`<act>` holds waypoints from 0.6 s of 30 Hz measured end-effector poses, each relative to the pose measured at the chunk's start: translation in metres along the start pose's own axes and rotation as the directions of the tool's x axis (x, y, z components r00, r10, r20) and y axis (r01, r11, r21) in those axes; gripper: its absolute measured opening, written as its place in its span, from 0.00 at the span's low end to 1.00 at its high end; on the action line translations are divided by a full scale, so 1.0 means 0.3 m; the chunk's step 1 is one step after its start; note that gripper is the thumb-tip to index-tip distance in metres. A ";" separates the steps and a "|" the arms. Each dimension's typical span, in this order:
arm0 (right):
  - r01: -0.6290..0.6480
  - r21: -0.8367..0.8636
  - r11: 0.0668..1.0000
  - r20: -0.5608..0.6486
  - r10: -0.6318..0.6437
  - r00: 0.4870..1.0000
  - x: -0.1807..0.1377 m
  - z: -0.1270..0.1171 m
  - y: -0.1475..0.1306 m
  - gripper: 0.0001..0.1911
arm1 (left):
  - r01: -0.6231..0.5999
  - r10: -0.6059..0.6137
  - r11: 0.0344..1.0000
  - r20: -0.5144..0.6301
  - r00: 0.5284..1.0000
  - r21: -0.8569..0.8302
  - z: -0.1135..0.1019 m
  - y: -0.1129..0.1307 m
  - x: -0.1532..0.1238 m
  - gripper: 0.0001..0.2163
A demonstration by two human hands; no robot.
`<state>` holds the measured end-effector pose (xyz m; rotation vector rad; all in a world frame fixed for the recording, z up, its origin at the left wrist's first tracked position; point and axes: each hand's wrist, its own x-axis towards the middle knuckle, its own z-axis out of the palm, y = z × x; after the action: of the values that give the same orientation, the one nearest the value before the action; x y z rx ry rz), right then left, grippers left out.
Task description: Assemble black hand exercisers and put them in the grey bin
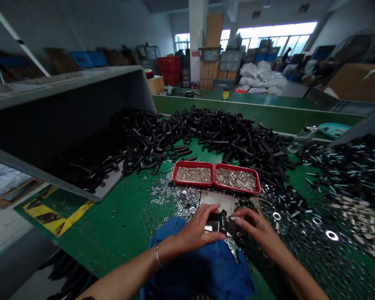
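Note:
My left hand (198,229) is closed round a small black curved part (222,221) held over a flat metal plate (217,201). My right hand (256,227) pinches a small silver bolt (234,218) at the right side of that black part. Both hands meet just above blue cloth (203,266) at the table's near edge. Two red trays (215,166) of small silver hardware lie right behind the plate.
Silver washers (162,200) are scattered on the green table left of my hands. A big heap of black curved parts (175,137) fills the middle. More black and silver pieces (346,183) lie at the right. A grey shelf (65,108) stands at the left.

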<state>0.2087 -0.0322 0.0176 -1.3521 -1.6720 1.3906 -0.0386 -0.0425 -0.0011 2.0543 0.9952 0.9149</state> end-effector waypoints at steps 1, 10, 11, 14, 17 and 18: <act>-0.010 0.032 0.999 0.006 0.010 1.000 0.001 0.006 -0.002 0.18 | -0.044 0.044 0.998 -0.001 0.999 0.041 0.000 -0.008 -0.009 0.36; 0.330 -0.443 0.834 -0.104 -0.413 0.905 -0.040 0.038 -0.022 0.07 | -0.296 0.316 0.916 -0.033 0.948 0.272 0.014 -0.038 -0.011 0.39; 0.375 -0.487 0.789 -0.110 -0.481 0.870 -0.041 0.033 -0.012 0.07 | -0.302 0.319 0.908 -0.013 0.948 0.291 -0.018 -0.040 0.018 0.39; 0.434 -0.550 0.714 -0.134 -0.588 0.798 -0.043 0.009 0.037 0.11 | -0.156 0.196 0.884 -0.048 0.979 0.440 -0.182 -0.085 0.171 0.27; 0.358 -0.528 0.770 -0.192 -0.519 0.833 -0.055 0.005 0.082 0.13 | 0.274 -0.155 0.706 -0.234 0.960 0.653 -0.384 -0.187 0.384 0.16; 0.313 -0.503 0.806 -0.222 -0.470 0.854 -0.063 0.014 0.089 0.15 | 0.370 -0.313 0.583 -0.220 0.924 0.723 -0.440 -0.226 0.453 0.15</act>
<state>0.2199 -0.0527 -0.0057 -1.2762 -1.9579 0.5032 -0.1070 0.1383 0.0554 2.3275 1.9997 0.3604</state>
